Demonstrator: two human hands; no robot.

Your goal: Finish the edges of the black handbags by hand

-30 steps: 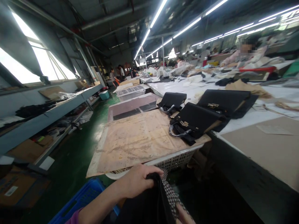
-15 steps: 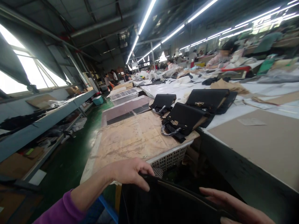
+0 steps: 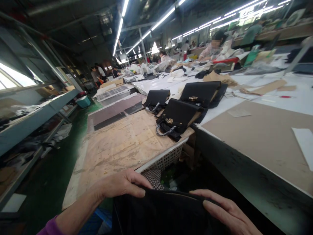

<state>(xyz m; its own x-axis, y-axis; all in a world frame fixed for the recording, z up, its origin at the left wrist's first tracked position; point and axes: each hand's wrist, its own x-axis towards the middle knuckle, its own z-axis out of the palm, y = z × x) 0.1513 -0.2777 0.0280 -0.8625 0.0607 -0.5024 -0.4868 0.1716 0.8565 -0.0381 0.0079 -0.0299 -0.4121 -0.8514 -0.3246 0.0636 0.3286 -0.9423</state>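
Note:
A black bag (image 3: 161, 212) fills the bottom of the view, with checked lining (image 3: 153, 178) showing at its top edge. My left hand (image 3: 119, 184) grips the bag's upper left edge, fingers curled over it. My right hand (image 3: 225, 212) lies on the upper right edge, fingers wrapped along it. Ahead, three finished black handbags with gold clasps lie together: one (image 3: 177, 117) on the brown paper-covered board (image 3: 122, 143), two more (image 3: 156, 98) (image 3: 201, 93) behind it.
A white perforated basket (image 3: 166, 158) sits under the board. A long white worktable (image 3: 256, 130) with a brown sheet runs along the right. Grey shelving (image 3: 31, 120) lines the left above a green floor aisle. Other people work in the distance.
The bag has risen and spread wide between both hands. My right hand has come fully into view on its right edge. The view has swung leftward and downward.

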